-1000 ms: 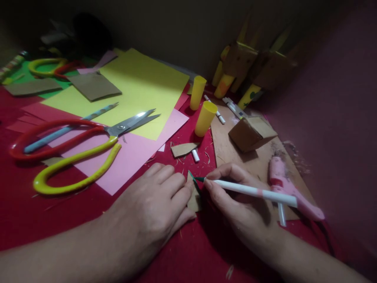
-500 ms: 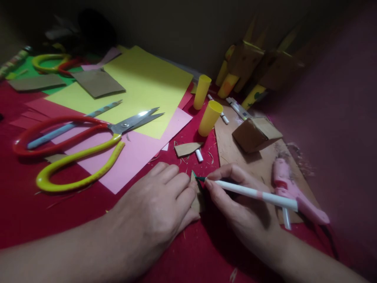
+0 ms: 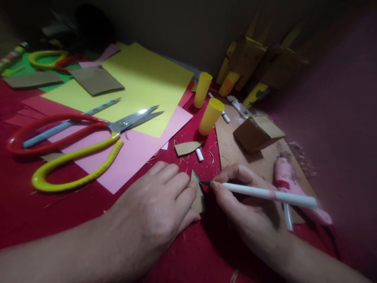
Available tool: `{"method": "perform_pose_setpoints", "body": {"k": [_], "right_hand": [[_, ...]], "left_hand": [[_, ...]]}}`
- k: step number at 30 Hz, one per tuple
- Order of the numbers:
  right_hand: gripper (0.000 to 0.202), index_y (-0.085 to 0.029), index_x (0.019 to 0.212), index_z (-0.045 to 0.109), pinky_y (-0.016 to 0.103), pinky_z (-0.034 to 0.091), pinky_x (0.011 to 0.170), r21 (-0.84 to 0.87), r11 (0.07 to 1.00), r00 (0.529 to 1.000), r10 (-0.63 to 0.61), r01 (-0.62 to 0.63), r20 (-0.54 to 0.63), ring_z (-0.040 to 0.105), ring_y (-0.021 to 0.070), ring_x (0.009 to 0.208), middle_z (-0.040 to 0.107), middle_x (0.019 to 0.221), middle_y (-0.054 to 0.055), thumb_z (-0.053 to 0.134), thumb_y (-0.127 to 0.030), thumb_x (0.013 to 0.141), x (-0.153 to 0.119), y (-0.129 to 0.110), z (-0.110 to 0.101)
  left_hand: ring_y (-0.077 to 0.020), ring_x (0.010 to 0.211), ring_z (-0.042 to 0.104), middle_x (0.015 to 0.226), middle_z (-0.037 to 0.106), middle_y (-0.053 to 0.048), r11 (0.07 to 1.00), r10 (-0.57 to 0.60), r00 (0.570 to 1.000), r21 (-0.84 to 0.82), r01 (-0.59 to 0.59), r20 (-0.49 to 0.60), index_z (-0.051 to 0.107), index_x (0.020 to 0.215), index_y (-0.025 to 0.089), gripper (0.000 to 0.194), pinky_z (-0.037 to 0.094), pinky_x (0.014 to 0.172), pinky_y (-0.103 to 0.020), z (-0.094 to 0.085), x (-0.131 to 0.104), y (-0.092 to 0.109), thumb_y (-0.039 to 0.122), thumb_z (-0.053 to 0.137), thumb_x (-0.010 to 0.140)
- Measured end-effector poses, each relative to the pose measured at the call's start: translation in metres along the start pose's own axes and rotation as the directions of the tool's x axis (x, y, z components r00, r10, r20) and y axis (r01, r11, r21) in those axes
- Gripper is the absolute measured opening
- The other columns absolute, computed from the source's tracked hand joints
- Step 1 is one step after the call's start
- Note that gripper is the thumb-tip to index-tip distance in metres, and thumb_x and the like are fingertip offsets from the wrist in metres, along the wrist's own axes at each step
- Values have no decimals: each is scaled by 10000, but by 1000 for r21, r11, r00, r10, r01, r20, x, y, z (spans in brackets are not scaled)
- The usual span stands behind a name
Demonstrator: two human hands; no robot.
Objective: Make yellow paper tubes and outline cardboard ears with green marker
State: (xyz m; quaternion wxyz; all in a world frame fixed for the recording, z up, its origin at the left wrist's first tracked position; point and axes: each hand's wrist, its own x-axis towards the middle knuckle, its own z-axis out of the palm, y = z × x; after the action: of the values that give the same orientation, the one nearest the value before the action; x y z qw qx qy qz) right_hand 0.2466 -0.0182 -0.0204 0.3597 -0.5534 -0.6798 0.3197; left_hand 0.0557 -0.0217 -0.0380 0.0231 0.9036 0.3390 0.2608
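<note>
My left hand (image 3: 165,208) presses a small pointed piece of cardboard (image 3: 198,198) against the red table surface, its fingers curled over the left side of the piece. A green line runs along the cardboard's upper right edge. In my right hand (image 3: 244,196) is a white marker (image 3: 265,192) with a green tip, pinched between thumb and fingers. The tip touches the edge of the cardboard near its point. A second pointed cardboard piece (image 3: 188,148) lies just beyond, beside a short white stick (image 3: 199,154).
Scissors (image 3: 123,124) with red and yellow handles lie at left over a pencil (image 3: 70,124), pink paper (image 3: 112,173) and yellow paper (image 3: 141,78). Yellow paper tubes (image 3: 211,116) stand ahead. At right are a cardboard box (image 3: 256,133), a pink glue gun (image 3: 285,177) and dim cardboard figures (image 3: 250,55).
The marker tip has slid a little down and right along the cardboard's edge, lengthening the green line. My right hand has shifted slightly right; my left hand has barely moved.
</note>
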Motion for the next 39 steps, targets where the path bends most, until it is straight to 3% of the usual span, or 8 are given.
{"method": "perform_pose_setpoints", "body": {"k": [7, 11, 16, 23, 39], "right_hand": [[156, -206, 674, 572, 129, 436, 455, -34, 999, 1000, -26, 26, -1, 553, 68, 474, 603, 557, -50, 593, -196, 828, 3, -4, -1], [147, -212, 689, 567, 127, 429, 446, -27, 999, 1000, -29, 29, -6, 541, 64, 469, 597, 558, -58, 599, -192, 830, 2, -2, 0], [112, -231, 793, 609, 104, 474, 509, 56, 998, 999, -16, 14, 29, 614, 56, 546, 650, 639, -72, 643, -211, 898, 3, 3, 1], [36, -234, 882, 650, 159, 559, 581, 173, 985, 998, -15, 3, 69, 701, 107, 673, 728, 778, -32, 663, -219, 912, 4, 7, 6], [49, -236, 874, 657, 145, 530, 550, 107, 994, 997, -15, 7, 81, 670, 91, 633, 721, 774, -39, 658, -208, 915, 3, 3, 2]], "left_hand": [[-245, 714, 509, 766, 614, -91, 1000, 17, 998, 0, -17, -55, 721, 939, 69, 380, 453, 648, -386, 3, 0, -1, 218, 383, 1028], [-251, 749, 526, 816, 637, -102, 1000, -1, 1000, -9, 1, 12, 716, 991, 59, 325, 455, 655, -383, 0, 1, 0, 197, 423, 1016], [-247, 734, 525, 798, 636, -96, 1000, -2, 1000, -13, 2, 3, 722, 932, 74, 386, 462, 679, -402, 6, -2, -1, 221, 380, 1032], [-241, 754, 543, 829, 654, -111, 1000, 1, 999, -7, -1, 32, 720, 1013, 30, 381, 483, 695, -404, 4, -4, -3, 205, 382, 1032], [-250, 765, 555, 849, 666, -124, 1000, 6, 1000, 7, -6, 10, 716, 1039, 19, 365, 485, 692, -404, -4, 1, 1, 202, 400, 1026]]}}
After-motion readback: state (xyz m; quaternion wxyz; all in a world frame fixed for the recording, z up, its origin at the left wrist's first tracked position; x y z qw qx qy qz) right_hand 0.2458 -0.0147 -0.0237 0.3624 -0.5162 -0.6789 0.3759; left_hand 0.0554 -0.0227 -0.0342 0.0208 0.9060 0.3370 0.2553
